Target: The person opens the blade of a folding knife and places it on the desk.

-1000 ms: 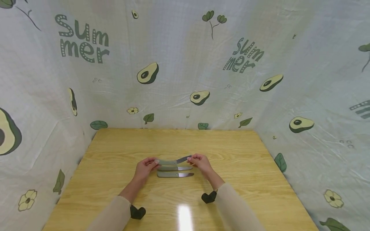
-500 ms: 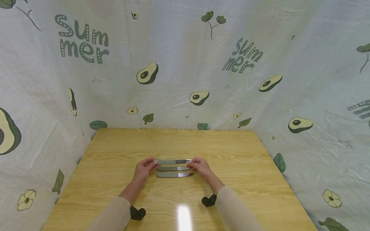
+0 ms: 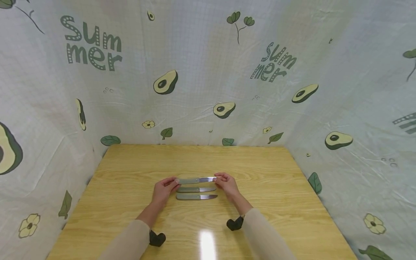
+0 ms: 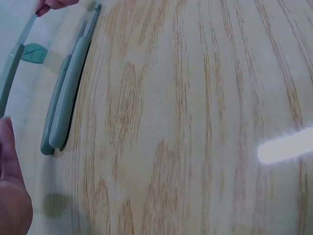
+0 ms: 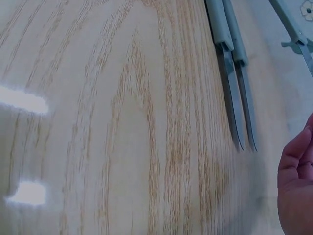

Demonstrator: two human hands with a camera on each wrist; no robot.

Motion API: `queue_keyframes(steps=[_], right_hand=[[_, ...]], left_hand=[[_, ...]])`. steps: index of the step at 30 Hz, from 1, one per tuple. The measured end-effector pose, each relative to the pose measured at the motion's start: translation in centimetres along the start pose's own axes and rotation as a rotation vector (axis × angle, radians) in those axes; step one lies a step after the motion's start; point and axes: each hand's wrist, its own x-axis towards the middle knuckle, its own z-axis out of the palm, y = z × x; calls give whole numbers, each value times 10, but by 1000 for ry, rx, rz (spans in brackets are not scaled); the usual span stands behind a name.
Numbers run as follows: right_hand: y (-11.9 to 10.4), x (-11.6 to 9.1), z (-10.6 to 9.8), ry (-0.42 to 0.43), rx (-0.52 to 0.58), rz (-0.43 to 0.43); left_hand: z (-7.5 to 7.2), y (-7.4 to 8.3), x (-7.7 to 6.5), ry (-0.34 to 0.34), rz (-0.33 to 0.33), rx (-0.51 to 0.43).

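Observation:
A folding knife (image 3: 190, 181) with a grey-green handle is stretched between both hands, its blade pointing right. My left hand (image 3: 163, 190) pinches the handle's butt end between thumb and fingers. At the blade's tip, my right hand (image 3: 227, 185) pinches the metal, its fingertips partly covering the point. The left wrist view shows this knife (image 4: 10, 78) raised off the table. Two matching knives lie just below it, blades out and side by side: a middle knife (image 3: 188, 189) and a nearer knife (image 3: 188, 197). Neither hand visibly holds those two.
A light wooden table (image 3: 276, 202) carries the knives. Behind and on both sides hangs a white cloth (image 3: 195, 47) printed with avocados and leaves. Bright light reflects off the table's front (image 3: 207, 243). A dark wrist mount (image 3: 234, 223) sits at each sleeve.
One second ago the held knife's blade stood at an angle to its handle; now the two are nearly in line. The knife has risen slightly from half a second ago, still between both hands.

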Motion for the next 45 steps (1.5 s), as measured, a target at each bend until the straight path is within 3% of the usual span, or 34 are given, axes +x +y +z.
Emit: queue_keyframes(steps=[8, 12, 17, 23, 29, 40, 45], right_hand=[[6, 6, 4, 95, -82, 11], [11, 10, 6, 130, -117, 17], [15, 14, 5, 149, -180, 31], [15, 13, 8, 165, -290, 25], [15, 15, 10, 176, -376, 33], [11, 18, 10, 191, -360, 89], [10, 18, 11, 207, -321, 128]], left_hand=[[6, -1, 4, 143, 19, 370], [8, -5, 7, 190, 31, 473], [9, -8, 8, 199, 33, 511], [6, -14, 11, 261, 66, 577], [8, -12, 10, 304, 94, 587], [14, -10, 9, 350, 85, 562], [15, -10, 10, 340, 79, 564]])
